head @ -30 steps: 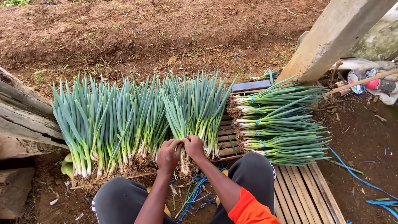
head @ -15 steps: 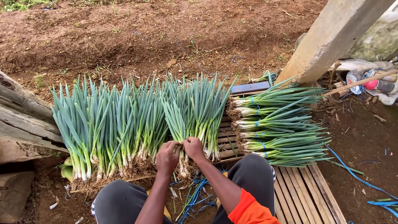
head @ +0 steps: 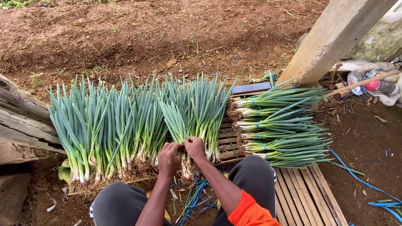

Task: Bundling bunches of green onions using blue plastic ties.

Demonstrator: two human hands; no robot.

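A long row of green onions (head: 125,121) lies on a slatted wooden platform (head: 301,192), leaves pointing away from me, white stems and roots toward my knees. My left hand (head: 168,158) and my right hand (head: 195,148) are side by side, both closed around the lower stems of one onion bunch (head: 182,125) near the row's right end. Whether a tie is between my fingers is hidden. Blue string (head: 194,201) lies in a loose pile just below my hands.
A stack of tied onion bundles (head: 280,127) lies crosswise to the right. A slanted concrete post (head: 335,37) rises behind it. Old planks (head: 21,121) lie at the left, bare soil (head: 146,37) beyond, and clutter with a bottle (head: 377,86) at the far right.
Both hands stay clasped on the same bunch, with only slight finger movement. The onions have not shifted.
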